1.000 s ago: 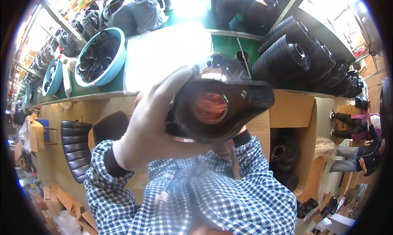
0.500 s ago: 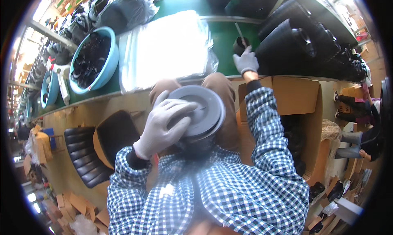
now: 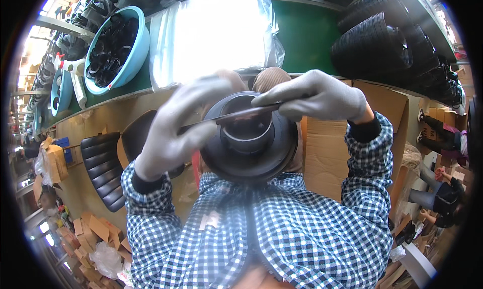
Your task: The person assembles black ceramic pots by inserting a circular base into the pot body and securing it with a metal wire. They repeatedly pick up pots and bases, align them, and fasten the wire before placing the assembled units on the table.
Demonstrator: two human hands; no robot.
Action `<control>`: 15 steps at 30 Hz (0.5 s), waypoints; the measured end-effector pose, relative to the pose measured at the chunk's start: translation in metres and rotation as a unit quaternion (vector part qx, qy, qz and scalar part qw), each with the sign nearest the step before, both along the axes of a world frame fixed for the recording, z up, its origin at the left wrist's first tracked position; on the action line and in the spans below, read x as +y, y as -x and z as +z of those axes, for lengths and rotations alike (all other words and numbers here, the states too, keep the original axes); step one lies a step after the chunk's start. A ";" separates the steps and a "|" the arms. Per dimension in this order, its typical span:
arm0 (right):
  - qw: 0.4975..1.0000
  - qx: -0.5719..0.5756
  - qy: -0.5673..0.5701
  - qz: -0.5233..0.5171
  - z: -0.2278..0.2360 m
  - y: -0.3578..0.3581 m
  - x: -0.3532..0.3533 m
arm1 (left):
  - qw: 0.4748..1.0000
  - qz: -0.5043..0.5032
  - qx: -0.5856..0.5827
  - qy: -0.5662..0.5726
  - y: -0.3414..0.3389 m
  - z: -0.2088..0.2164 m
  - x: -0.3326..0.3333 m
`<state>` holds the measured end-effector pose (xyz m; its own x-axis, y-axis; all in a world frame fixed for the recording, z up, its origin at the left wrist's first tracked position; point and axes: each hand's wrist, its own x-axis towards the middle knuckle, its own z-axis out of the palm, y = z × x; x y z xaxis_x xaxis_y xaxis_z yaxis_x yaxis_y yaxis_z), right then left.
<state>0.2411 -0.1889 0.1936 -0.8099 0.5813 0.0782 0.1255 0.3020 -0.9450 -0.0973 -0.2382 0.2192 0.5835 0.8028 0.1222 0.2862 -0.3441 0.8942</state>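
A round black flanged part (image 3: 282, 158) rests on my lap, with a short black cylinder (image 3: 246, 144) at its middle. Across the top of it stretches a thin dark strip (image 3: 239, 114). My right hand (image 3: 322, 97), in a pale glove, pinches the strip's right end between thumb and fingers. On the other side, my gloved left hand (image 3: 176, 123) is smeared by motion. The strip's left end reaches between its thumb and fingers, but whether they grip it is unclear.
On the green-topped table (image 3: 304, 37) lies a stack of white plastic sheets (image 3: 216, 32). Left of it stands a blue basin (image 3: 143, 47) of black rings, beside a spray bottle (image 3: 78, 83). Ribbed black stacks (image 3: 372, 47) fill the right. A black chair (image 3: 103, 163) and cardboard box (image 3: 327, 153) flank me.
My right hand has come back from the table to my lap and now holds the strip. The small dark cup with a stick has left the table. My left hand has lifted off the round part.
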 end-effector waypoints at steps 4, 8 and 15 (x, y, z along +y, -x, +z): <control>0.987 0.108 0.095 -0.065 -0.038 0.023 0.022 | 0.985 -0.027 0.077 -0.150 -0.022 0.020 -0.043; 0.928 0.279 0.247 0.000 -0.083 0.073 0.046 | 0.969 -0.028 0.146 -0.195 -0.075 0.038 -0.091; 0.675 0.503 0.532 0.099 -0.129 0.066 0.031 | 0.978 0.112 0.129 -0.122 -0.042 0.025 -0.084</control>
